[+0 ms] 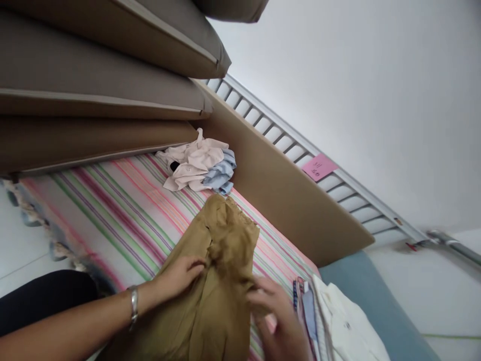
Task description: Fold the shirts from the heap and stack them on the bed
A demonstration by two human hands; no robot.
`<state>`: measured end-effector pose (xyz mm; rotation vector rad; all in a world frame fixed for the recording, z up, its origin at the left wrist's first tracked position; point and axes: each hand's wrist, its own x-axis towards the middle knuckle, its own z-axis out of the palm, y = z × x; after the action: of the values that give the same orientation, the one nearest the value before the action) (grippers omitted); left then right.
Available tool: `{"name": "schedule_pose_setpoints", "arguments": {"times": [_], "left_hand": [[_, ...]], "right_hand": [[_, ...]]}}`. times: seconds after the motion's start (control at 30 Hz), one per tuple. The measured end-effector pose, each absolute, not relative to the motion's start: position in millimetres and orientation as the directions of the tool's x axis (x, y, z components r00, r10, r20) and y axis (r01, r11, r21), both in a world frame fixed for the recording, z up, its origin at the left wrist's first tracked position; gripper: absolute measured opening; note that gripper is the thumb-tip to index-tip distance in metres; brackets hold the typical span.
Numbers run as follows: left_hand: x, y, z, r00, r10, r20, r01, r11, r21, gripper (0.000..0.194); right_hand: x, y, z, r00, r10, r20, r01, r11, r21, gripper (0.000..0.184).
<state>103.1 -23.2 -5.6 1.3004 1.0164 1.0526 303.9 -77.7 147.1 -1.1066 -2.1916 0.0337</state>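
Note:
An olive-brown garment (pixel 221 296) with a gathered, crinkled top edge lies across the striped cloth in front of me; its upper middle is rumpled and smeared by motion. My left hand (pixel 180 276), a silver bracelet on its wrist, rests on the garment's left part with the fingers stretched over the fabric. At the right edge, my right hand (pixel 276 313) has its fingers and thumb around the garment's border; it is slightly blurred. Close to the right hand is a stack of folded clothes (pixel 311 311) with a white shirt (pixel 347 323) on the outer side.
A crumpled pile of pale pink and light blue clothes (pixel 199 163) lies farther back on the striped cloth (pixel 112 215). Folded grey-brown padded panels (pixel 105 80) rise at left. A tan board (pixel 285 200) and metal railing (pixel 270 128) with a pink note (pixel 319 167) border the right.

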Motion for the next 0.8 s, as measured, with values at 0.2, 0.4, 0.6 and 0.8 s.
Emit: {"name": "schedule_pose_setpoints", "arguments": {"times": [0.2, 0.4, 0.6, 0.8], "left_hand": [[91, -7, -16, 0.106, 0.939, -0.326, -0.386, 0.341, 0.857, 0.052], [89, -12, -5, 0.198, 0.881, -0.429, -0.292, 0.471, 0.832, 0.055], [87, -12, 8, 0.311, 0.865, -0.393, -0.174, 0.459, 0.871, 0.055], [77, -17, 11, 0.257, 0.852, -0.456, 0.05, 0.459, 0.887, 0.04]], "right_hand": [[305, -91, 42, -0.842, 0.404, 0.358, 0.459, 0.885, 0.078, 0.015], [319, -90, 46, -0.782, 0.543, 0.306, 0.556, 0.83, -0.054, 0.026], [301, -100, 54, -0.73, 0.678, 0.087, 0.599, 0.696, -0.395, 0.024], [300, -43, 66, -0.199, 0.978, -0.066, 0.702, 0.095, -0.706, 0.037]]}}
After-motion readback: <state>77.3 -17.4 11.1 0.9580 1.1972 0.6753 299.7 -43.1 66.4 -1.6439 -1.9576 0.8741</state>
